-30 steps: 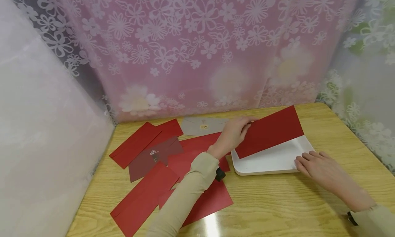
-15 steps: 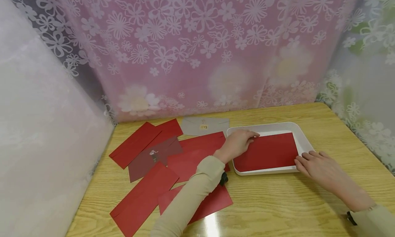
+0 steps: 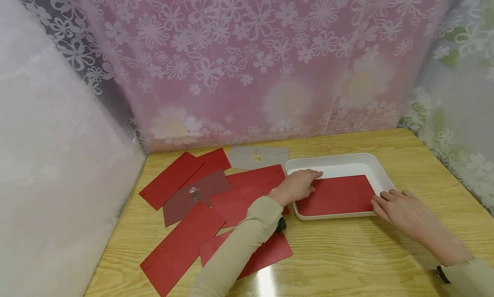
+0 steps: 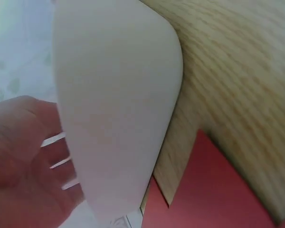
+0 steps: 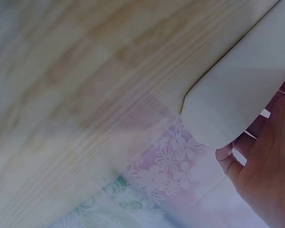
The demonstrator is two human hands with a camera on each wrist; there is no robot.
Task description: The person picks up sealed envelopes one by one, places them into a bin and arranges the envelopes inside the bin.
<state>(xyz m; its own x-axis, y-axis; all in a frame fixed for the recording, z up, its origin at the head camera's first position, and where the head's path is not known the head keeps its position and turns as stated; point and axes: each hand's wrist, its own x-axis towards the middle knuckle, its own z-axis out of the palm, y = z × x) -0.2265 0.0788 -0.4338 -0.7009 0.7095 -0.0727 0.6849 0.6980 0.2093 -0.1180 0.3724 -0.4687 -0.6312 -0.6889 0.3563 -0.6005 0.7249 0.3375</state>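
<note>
A dark red envelope [image 3: 339, 195] lies flat inside a white tray [image 3: 380, 172], toward its near side. My left hand [image 3: 295, 186] reaches over the tray's left rim, its fingers extended and touching the envelope's left end. In the left wrist view, the fingers of the left hand [image 4: 33, 161] pass behind the tray's wall [image 4: 114, 104]. At the near right corner, my right hand [image 3: 405, 213] holds the tray's rim with bent fingers. The right wrist view shows the right hand [image 5: 266, 156] hooked over the tray's edge [image 5: 232, 104].
Left of the tray, several red envelopes [image 3: 181, 247] lie spread and partly overlapping on the wooden table [image 3: 335, 258]. Among them is a maroon envelope [image 3: 197, 194] with a printed motif. A grey envelope [image 3: 258, 157] lies at the back. A pink floral curtain [image 3: 247, 65] hangs behind.
The red envelope, earlier raised and tilted in my left hand, has come down flat into the tray and slid toward its near side. The left hand's fingers have loosened; the right stays put.
</note>
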